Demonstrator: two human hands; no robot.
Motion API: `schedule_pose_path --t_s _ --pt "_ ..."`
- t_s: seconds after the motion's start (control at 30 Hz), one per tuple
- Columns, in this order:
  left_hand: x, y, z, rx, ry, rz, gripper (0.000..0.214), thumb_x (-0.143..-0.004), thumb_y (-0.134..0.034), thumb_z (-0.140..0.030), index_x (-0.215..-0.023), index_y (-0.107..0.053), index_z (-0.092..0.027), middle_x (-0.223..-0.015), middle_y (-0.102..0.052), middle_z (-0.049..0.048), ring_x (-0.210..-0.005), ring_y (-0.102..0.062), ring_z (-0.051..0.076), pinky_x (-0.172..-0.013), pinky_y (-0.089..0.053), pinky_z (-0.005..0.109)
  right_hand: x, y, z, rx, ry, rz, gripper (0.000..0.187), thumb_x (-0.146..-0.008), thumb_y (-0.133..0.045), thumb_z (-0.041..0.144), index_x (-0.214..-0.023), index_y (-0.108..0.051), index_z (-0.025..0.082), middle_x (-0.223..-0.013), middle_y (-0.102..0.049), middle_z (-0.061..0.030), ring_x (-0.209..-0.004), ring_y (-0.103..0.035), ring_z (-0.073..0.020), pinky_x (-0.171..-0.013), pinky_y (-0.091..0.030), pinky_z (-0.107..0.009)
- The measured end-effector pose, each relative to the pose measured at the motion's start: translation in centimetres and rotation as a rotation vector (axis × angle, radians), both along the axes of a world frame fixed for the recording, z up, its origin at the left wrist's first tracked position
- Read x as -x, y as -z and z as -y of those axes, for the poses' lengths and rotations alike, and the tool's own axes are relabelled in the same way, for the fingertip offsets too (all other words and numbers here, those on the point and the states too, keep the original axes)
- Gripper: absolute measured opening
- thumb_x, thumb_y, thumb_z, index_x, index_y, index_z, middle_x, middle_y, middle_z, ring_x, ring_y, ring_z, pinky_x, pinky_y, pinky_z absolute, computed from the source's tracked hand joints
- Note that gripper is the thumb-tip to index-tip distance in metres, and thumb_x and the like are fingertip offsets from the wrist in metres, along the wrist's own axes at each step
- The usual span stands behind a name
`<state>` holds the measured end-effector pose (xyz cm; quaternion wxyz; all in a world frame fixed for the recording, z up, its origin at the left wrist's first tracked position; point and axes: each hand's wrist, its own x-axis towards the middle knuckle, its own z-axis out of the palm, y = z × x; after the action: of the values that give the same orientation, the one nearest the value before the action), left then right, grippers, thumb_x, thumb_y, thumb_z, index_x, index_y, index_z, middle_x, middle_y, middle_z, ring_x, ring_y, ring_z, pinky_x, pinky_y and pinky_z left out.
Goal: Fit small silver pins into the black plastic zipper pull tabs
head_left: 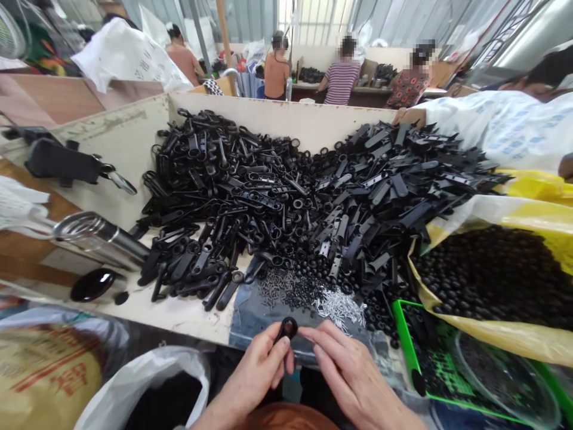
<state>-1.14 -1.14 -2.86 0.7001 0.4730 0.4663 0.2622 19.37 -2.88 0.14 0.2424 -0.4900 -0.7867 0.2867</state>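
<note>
I am clamping a small black ring-ended tab [289,327] between the thumb and fingers of my left hand [255,370], while the fingers of my right hand [353,373] are stretching out together, just beside the tab. Just beyond my hands, a scrap of denim [250,316] is holding a spill of silver pins [340,309] and black rings [308,280]. Farther out, a big heap of black tabs [286,197] is filling a pale wooden bin [277,116], and on the right a yellow-and-white bag [452,209] is brimming with black beads [492,275]. A lot is lying unhandled around me; how much is finished I cannot tell. A co-worker's hand [408,116] is resting at the heap's far right edge.
</note>
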Motion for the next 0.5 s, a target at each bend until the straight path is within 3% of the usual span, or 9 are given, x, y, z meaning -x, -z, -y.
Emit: schedule_pose_path --t_s 0.1,0.23,0.5 --pt "-0.1 -0.1 -0.1 0.026 -0.014 0.030 0.049 -0.095 -0.051 -0.061 -0.112 -0.060 -0.015 -0.067 -0.060 -0.0023 -0.041 -0.034 0.004 -0.043 -0.021 0.021 -0.3 0.9 0.7 -0.029 0.022 0.066 0.034 -0.104 -0.036 0.017 -0.123 -0.063 0.026 -0.089 -0.071 -0.0039 -0.073 -0.071 -0.0176 -0.065 -0.052 -0.024" --pt "-0.3 0.1 0.0 0.036 -0.023 0.029 0.055 -0.092 -0.052 -0.066 -0.111 -0.060 -0.015 -0.068 -0.062 -0.0016 -0.040 -0.033 0.004 -0.043 -0.019 0.021 0.5 1.6 0.9 0.054 -0.018 0.144 0.031 -0.099 -0.038 0.012 -0.110 -0.064 0.026 -0.082 -0.075 -0.0016 -0.068 -0.071 -0.0168 -0.060 -0.046 -0.021" --pt "-0.4 0.3 0.3 0.041 -0.023 0.028 0.056 -0.092 -0.052 -0.067 -0.111 -0.057 -0.014 -0.065 -0.059 -0.0031 -0.040 -0.033 0.004 -0.042 -0.018 0.021 1.3 1.1 0.4 0.111 -0.062 0.333 0.038 -0.088 -0.047 0.004 -0.116 -0.061 0.025 -0.086 -0.079 -0.0019 -0.071 -0.076 -0.0183 -0.056 -0.039 -0.022"
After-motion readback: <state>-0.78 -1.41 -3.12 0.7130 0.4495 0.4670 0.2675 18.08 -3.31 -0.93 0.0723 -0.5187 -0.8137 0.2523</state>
